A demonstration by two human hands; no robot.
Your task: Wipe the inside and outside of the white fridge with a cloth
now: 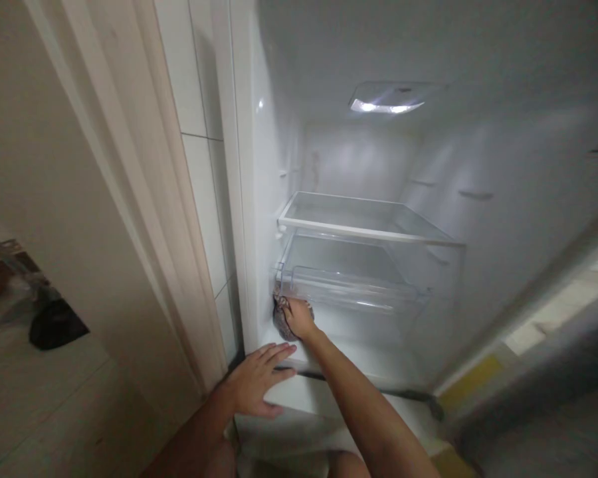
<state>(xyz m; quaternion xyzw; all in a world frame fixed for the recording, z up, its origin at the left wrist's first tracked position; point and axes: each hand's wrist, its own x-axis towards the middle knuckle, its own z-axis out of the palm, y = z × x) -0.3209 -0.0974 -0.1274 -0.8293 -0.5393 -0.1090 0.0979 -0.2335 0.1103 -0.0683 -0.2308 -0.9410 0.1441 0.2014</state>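
Inside the open fridge (359, 338), my right hand (301, 317) is closed around a dark patterned cloth (285, 324). The cloth presses into the lower left corner, against the inner side wall and just under the clear drawer front (343, 292). My left hand (262, 380) lies with fingers spread on the fridge's front lower edge, close to the left side wall. Its fingertips reach onto the white floor of the compartment, a little below the cloth. Part of the cloth is hidden by my right hand.
A glass shelf (349, 212) with a white rim spans the fridge above the drawer. A lit lamp (386, 106) is on the ceiling of the compartment. The open door (543, 372) stands to the right, and a wooden door frame (144, 166) is on the left.
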